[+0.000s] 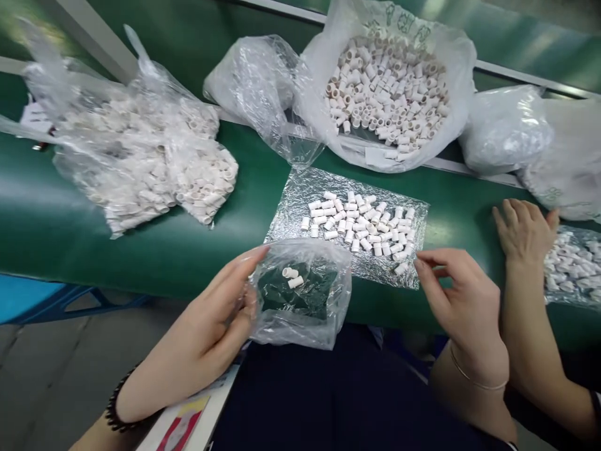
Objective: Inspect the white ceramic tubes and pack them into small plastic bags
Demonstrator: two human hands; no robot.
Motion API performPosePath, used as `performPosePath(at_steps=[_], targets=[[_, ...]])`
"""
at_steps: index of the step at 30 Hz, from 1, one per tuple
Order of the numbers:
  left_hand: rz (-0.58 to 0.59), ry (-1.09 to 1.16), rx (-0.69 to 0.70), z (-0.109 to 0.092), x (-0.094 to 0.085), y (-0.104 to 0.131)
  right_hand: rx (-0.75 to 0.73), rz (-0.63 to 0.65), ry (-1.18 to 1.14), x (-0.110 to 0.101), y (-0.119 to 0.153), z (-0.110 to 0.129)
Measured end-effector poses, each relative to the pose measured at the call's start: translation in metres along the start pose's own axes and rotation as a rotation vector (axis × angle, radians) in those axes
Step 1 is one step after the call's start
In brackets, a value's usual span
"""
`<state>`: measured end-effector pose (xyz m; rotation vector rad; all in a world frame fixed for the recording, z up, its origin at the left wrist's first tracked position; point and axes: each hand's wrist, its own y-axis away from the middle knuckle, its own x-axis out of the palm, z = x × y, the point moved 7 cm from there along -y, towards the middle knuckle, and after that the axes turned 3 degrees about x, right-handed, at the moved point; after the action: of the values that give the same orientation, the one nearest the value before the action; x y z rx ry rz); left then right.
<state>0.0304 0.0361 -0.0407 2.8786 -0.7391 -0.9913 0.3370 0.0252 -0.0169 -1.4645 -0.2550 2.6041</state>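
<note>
My left hand (206, 326) is closed on the rim of a clear plastic bag (305, 332), whose mouth gapes upward over the table's front edge. Inside it lie a few short white pipe fittings (295, 282). Just beyond the bag, a loose spread of similar fittings (359, 225) rests on a silvery crinkled sheet (300, 188). My right hand (464, 300) hovers by the sheet's right edge, thumb and forefinger drawn together and the other fingers curled. Whether anything sits between those fingertips cannot be made out.
Filled clear bags of fittings (141, 163) lie on the green table (253, 207) at left. Behind the sheet stands a large open bag (323, 113) of fittings, flanked by crumpled plastic (253, 75). At right, another person's hand (526, 228) is beside a filled bag (573, 263).
</note>
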Motion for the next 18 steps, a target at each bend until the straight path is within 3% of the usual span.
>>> performPosePath(at_steps=[2, 5, 7, 10, 15, 18], targets=[[-0.040, 0.049, 0.005, -0.002, -0.006, 0.001, 0.105, 0.055, 0.224, 0.011, 0.001, -0.031], [-0.145, 0.102, 0.065, -0.012, -0.017, 0.000, 0.169, 0.144, 0.334, 0.033, 0.006, -0.053], [-0.177, 0.112, 0.092, -0.019, -0.020, -0.003, 0.196, 0.164, 0.380, 0.044, 0.008, -0.058], [-0.135, 0.079, 0.080, -0.022, -0.015, -0.007, 0.228, 0.203, 0.450, 0.055, 0.009, -0.061], [-0.102, 0.058, -0.035, -0.008, -0.004, -0.006, 0.214, 0.237, 0.465, 0.063, 0.008, -0.062], [-0.058, 0.030, -0.024, -0.003, 0.001, -0.005, 0.220, 0.255, 0.453, 0.067, 0.009, -0.064]])
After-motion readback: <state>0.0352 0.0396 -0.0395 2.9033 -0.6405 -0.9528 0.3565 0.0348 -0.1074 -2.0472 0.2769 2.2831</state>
